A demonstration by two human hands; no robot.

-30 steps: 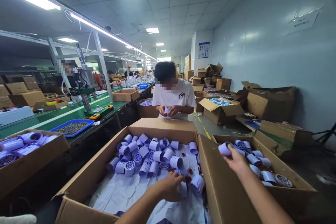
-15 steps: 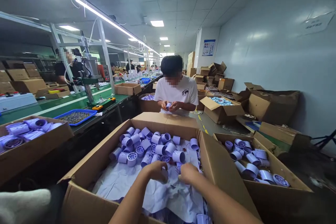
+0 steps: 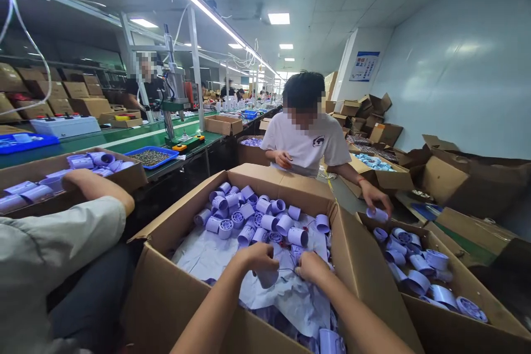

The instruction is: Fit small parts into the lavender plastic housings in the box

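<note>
My left hand (image 3: 258, 259) is wrapped round a lilac plastic cylinder (image 3: 266, 277), held over the open cardboard box (image 3: 182, 287) in front of me. Close by on the right, my right hand (image 3: 312, 266) is closed in a pinch. A thin dark wire (image 3: 286, 270) seems to run from the cylinder to its fingertips, which are partly hidden. Beyond both hands lies a heap of lilac cylinders (image 3: 246, 210), some showing spoked ends. Crumpled white sheeting (image 3: 199, 257) lines the box under my hands, with more cylinders showing beneath its near edge.
A co-worker in a white shirt (image 3: 305, 141) faces me and holds a cylinder (image 3: 377, 214) over a right-hand box (image 3: 468, 298). At left, another person's arm (image 3: 99, 191) reaches into a box of cylinders (image 3: 136, 177). A blue tray (image 3: 151, 157) of small parts rests on the green line.
The view has swung left. The co-worker opposite has moved one hand out to the right-hand box with a cylinder. Another person's arm has come into the left box. My hands remain close together.
</note>
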